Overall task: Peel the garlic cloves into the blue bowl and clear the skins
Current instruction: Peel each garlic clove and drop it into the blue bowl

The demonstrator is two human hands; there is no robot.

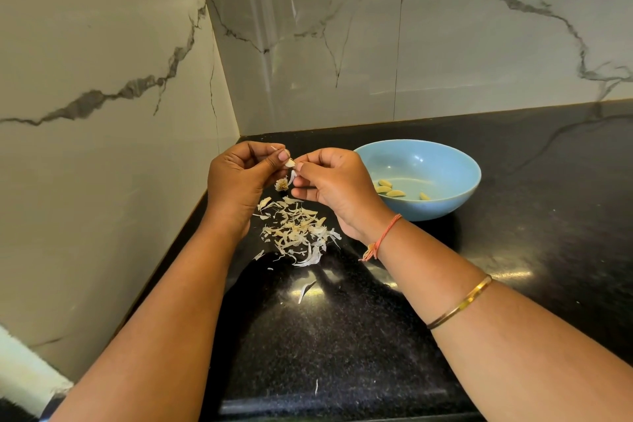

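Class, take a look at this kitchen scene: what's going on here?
A person is peeling garlic. The left hand and right hand both pinch one clove above a black counter. A pile of skins lies below them. The blue bowl to the right holds a few peeled cloves. The skins are not yet cleared.

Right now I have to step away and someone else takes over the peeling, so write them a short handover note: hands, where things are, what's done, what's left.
Left hand pinches a garlic clove above the counter; right hand pinches at its skin.
Blue bowl sits to the right, with four peeled cloves inside.
Skins lie scattered on the black counter below the hands.
Done: four cloves peeled.
Left: finish this clove, drop it in the bowl, clear the skins.
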